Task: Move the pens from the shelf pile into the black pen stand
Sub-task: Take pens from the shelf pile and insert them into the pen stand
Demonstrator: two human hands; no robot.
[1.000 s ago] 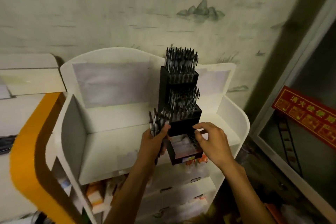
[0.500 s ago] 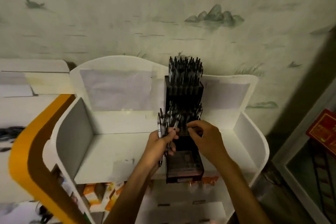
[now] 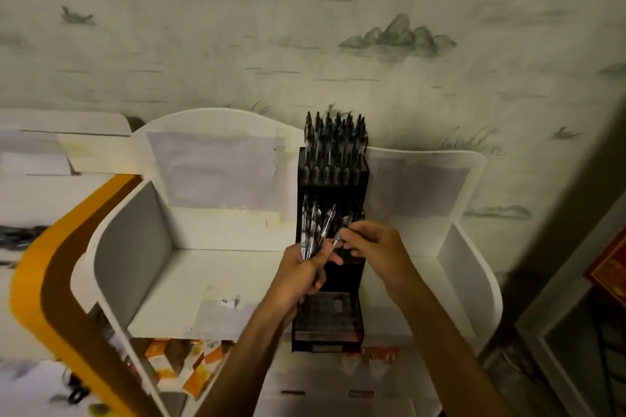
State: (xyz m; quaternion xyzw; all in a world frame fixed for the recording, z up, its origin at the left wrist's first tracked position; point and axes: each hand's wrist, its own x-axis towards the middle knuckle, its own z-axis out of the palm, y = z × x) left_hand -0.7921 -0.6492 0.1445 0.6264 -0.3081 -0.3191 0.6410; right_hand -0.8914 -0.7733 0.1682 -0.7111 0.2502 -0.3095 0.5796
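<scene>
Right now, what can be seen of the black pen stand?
The black pen stand is a tall, stepped rack, apparently plastic, standing upright on the white shelf against its back panel. Its top tier is packed with upright dark pens; its lowest front tier looks empty. The middle tier is partly hidden by both hands: the left hand grips a bunch of pens, the right hand pinches one.

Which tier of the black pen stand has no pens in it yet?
The lowest front tier of the black pen stand: its slots show bare, while the top tier is packed with pens.
</scene>
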